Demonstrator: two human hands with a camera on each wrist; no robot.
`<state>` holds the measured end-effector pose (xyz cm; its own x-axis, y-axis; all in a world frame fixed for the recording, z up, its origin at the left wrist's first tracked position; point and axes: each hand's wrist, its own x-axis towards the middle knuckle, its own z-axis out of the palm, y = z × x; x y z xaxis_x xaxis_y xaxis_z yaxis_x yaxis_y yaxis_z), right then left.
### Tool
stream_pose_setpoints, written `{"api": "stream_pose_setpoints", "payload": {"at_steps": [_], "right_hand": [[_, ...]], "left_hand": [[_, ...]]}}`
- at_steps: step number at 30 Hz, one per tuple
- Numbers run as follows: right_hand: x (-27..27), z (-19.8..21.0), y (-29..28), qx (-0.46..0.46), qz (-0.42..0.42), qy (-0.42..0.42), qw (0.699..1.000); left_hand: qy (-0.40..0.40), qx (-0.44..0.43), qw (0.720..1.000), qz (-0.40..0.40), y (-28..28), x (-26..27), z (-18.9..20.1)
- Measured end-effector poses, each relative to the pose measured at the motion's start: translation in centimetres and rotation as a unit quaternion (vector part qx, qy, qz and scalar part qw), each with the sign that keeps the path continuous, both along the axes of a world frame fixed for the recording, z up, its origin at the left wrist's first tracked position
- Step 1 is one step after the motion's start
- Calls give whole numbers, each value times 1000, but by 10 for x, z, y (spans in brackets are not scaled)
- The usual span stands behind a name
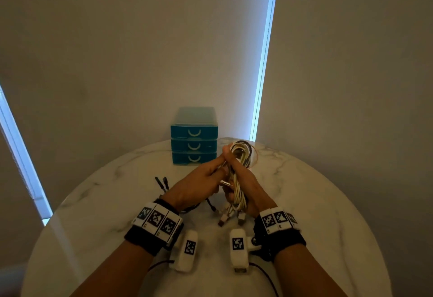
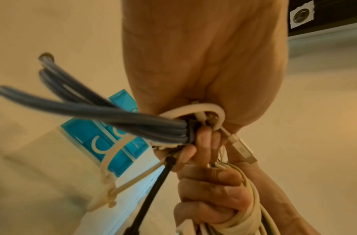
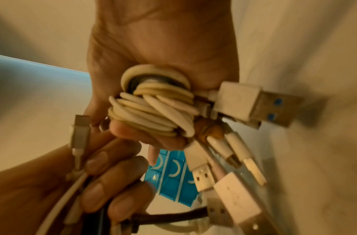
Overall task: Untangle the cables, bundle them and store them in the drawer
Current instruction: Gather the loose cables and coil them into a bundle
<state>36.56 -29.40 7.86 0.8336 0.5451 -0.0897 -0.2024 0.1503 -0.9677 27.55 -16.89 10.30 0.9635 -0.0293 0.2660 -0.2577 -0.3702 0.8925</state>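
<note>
Left hand [image 2: 203,66] pinches grey cables [image 2: 113,114]; right hand [image 2: 211,195] grips white cables [image 2: 253,206]; blue drawer unit [image 2: 101,143] behind.

two hands [image 1: 199,186], one cable bundle [image 1: 237,179], three drawers [image 1: 194,146]

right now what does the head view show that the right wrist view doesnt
Only the head view shows the marble table, the black cable ends lying on it, and the drawer unit's place at the table's far edge, all three drawers closed. Only the right wrist view shows the USB plugs up close. Both show the left hand and right hand, each with a grip on the white cable bundle.
</note>
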Motion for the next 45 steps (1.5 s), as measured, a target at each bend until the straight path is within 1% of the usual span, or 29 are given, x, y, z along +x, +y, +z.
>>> {"api": "stream_pose_setpoints", "payload": {"at_steps": [4, 7, 10, 12, 14, 17, 20, 21, 24, 25, 28, 31, 32, 34, 35, 37, 39, 41, 43, 45], "right_hand": [[-2, 0, 2, 1, -29, -23, 999], [-6, -3, 8, -26, -73, -33, 996], [-5, -7, 12, -40, -126, -39, 990], [-1, -6, 9, -35, -171, -30, 984], [6, -8, 5, -21, -197, -8, 980], [12, -10, 0, -3, -227, -12, 974], [16, -13, -1, 13, -233, -2, 972], [17, -13, -2, 22, -229, 6, 973], [19, -12, -4, 58, -207, 29, 976], [19, -11, -5, 68, -201, 36, 976], [20, -11, -5, 99, -192, 50, 975], [21, -15, -5, 105, -186, 52, 976], [21, -16, -4, 102, -180, 51, 977], [20, -18, -1, 102, -167, 54, 979], [19, -18, 0, 102, -163, 58, 980], [19, -18, -1, 114, -163, 68, 978], [21, -19, -3, 132, -166, 84, 974], [22, -20, -5, 154, -169, 99, 969], [25, -21, -6, 177, -176, 121, 961], [30, -25, -7, 202, -187, 142, 951]], "left_hand": [[31, 49, 998, -2, 5, 0, 0], [53, 76, 995, -22, 1, -3, 2], [35, 142, 989, -12, 1, -2, 1], [41, 147, 988, -2, 4, 1, 0], [47, 134, 990, -4, 5, 4, -3], [27, 123, 992, -19, 4, 10, -7], [30, 114, 993, -17, 4, 11, -8], [30, 95, 995, -8, 6, 12, -9], [39, -19, 999, 20, 11, 10, -8], [36, -43, 998, 29, 14, 11, -8], [43, -97, 993, 42, 21, 12, -11], [83, -100, 990, 51, 23, 10, -12], [99, -108, 988, 56, 23, 8, -12], [136, -193, 970, 57, 19, 5, -8], [147, -233, 960, 46, 18, 3, -5], [156, -271, 949, 32, 19, 2, -1], [165, -253, 953, 34, 22, 3, 0], [163, -190, 967, 42, 24, 5, -3], [145, -126, 980, 60, 25, 6, -7], [129, -119, 981, 84, 30, 7, -10]]}}
